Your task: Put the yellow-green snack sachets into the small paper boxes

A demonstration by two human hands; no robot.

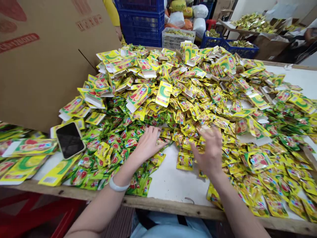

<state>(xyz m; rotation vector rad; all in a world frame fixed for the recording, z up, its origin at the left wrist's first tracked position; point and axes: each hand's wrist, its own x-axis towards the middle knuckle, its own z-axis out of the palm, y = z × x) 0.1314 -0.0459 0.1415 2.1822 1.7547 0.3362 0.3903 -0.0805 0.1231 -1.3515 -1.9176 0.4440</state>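
Observation:
A big heap of small yellow and green sachets [188,99] covers the white table top [168,181], with flat folded yellow cartons mixed in. My left hand [148,143] lies palm down on green sachets at the heap's near edge, fingers together and curled over them. A white band sits on that wrist. My right hand [210,150] hovers over yellow sachets just right of it, fingers spread and blurred by motion. A single yellow sachet [184,162] lies on the bare table between both hands.
A dark phone [69,139] rests on the pile at the left. A large brown cardboard sheet [44,56] leans behind it. Blue crates [141,21] and a white basket [177,38] stand beyond the table. Another table with sachets [252,23] is at the far right.

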